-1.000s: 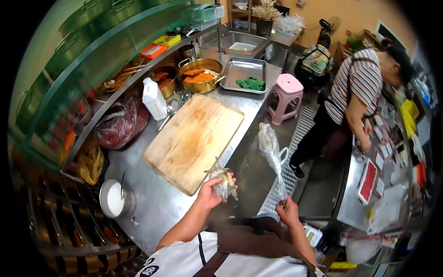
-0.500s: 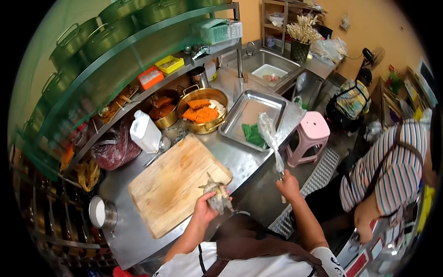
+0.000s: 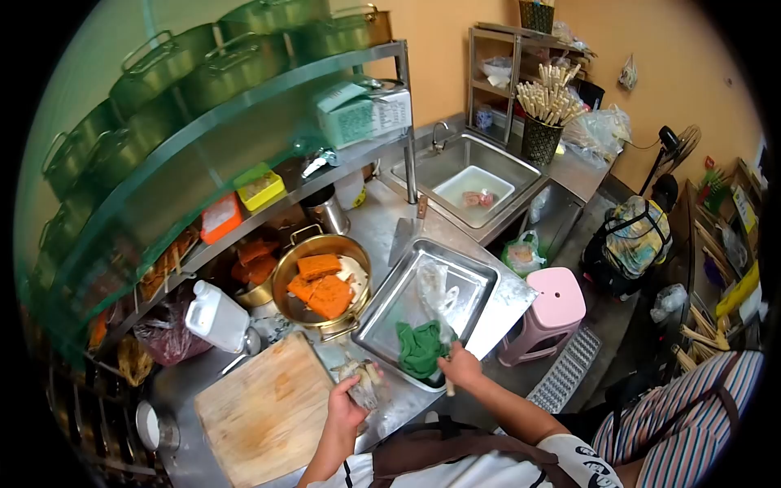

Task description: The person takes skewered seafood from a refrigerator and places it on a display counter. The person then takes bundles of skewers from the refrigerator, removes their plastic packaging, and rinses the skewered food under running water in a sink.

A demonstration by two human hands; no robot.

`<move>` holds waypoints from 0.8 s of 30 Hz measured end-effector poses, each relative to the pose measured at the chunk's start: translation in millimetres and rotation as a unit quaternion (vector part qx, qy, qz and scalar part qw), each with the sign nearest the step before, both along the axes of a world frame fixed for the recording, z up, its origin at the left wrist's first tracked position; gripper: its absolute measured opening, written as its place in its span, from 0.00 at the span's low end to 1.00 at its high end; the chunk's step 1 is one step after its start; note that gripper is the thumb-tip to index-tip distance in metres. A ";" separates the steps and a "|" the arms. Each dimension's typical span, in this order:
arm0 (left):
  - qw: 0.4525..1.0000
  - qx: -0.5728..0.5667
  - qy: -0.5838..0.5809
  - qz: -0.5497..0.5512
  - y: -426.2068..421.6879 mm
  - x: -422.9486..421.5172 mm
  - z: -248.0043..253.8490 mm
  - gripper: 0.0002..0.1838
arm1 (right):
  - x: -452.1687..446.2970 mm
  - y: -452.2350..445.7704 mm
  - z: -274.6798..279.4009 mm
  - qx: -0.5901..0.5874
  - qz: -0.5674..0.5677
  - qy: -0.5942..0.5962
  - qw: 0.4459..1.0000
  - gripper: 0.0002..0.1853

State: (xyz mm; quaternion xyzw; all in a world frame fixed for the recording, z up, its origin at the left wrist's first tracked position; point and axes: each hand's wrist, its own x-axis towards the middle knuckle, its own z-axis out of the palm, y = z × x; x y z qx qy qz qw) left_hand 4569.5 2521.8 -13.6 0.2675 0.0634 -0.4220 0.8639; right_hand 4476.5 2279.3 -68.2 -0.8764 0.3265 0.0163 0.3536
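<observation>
Several greyish shrimp-like pieces (image 3: 364, 389) are in my left hand (image 3: 346, 405), fingers wrapped round them, near the right edge of the wooden cutting board (image 3: 264, 407). My right hand (image 3: 461, 365) is closed on the narrow end of a clear plastic-wrapped item (image 3: 432, 286), which extends over the metal tray (image 3: 382, 313). What the wrap contains is too blurred to tell. A green cloth (image 3: 419, 350) lies in the tray beside my right hand. Left of the tray, a brass pot (image 3: 282, 272) holds orange pieces.
A cleaver (image 3: 401, 240) lies behind the tray. A white jug (image 3: 218, 317) stands left of the pot. The sink (image 3: 403, 168) is at the back. A pink stool (image 3: 556, 297) is right of the counter. A person in a striped shirt (image 3: 691, 415) is at lower right.
The view has swung toward the sink. My right hand has brought the wrapped item from beside the counter to over the tray. My left hand still holds the shrimp-like pieces.
</observation>
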 end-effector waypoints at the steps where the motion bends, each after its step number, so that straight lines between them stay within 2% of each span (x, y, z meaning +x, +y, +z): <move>1: 1.000 0.005 0.008 0.001 -13.5 4.2 2.4 0.24 | 3.3 -3.8 7.9 0.004 0.029 0.000 1.000 0.29; 3: 1.000 0.011 0.014 0.006 -36.3 11.3 8.6 0.23 | 8.6 -14.3 12.7 0.048 0.063 0.047 0.996 0.29; 5: 1.000 0.006 0.013 -0.005 -56.2 16.9 14.0 0.23 | 11.7 -25.6 15.5 0.043 0.161 0.040 0.985 0.28; 9: 0.999 0.016 0.030 0.019 -92.2 23.7 7.2 0.23 | 20.6 -58.5 20.5 0.034 0.267 0.056 0.961 0.27; 11: 0.998 0.020 0.029 0.047 -109.4 25.6 3.5 0.24 | 27.7 -80.6 20.4 0.031 0.287 0.051 0.956 0.25; 14: 0.994 0.028 0.035 0.104 -136.9 24.3 2.3 0.26 | 43.4 -122.7 11.3 0.077 0.277 -0.114 0.951 0.17; 17: 0.983 0.053 0.055 0.164 -164.1 17.7 6.0 0.26 | 63.4 -157.6 -0.2 0.127 0.291 -0.180 0.931 0.16; 21: 0.974 0.067 0.059 0.208 -199.1 10.0 8.9 0.26 | 85.2 -194.5 9.7 0.196 0.355 -0.182 0.896 0.15; 24: 0.968 0.063 0.064 0.234 -222.5 3.7 14.0 0.24 | 93.6 -216.1 11.1 0.249 0.335 -0.173 0.892 0.13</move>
